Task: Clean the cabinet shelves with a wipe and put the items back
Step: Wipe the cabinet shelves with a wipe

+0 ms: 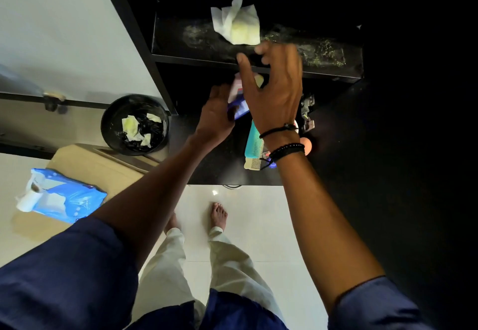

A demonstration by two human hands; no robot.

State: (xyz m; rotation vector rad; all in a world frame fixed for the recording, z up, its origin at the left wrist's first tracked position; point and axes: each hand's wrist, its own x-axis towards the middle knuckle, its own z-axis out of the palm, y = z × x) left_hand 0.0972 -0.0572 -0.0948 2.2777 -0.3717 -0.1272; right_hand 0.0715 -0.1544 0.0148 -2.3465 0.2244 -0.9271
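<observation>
While wipe lies crumpled, yellow-stained, on dusty shelf | left hand grips box | right hand spread, empty

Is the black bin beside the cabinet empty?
No, the black bin holds several crumpled wipes lying on its dark liner.

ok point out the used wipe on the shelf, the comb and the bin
wipe (236, 23): head view, its crumpled middle
comb (252, 143): head view, teal spine
bin (104, 124): head view, left rim
</observation>
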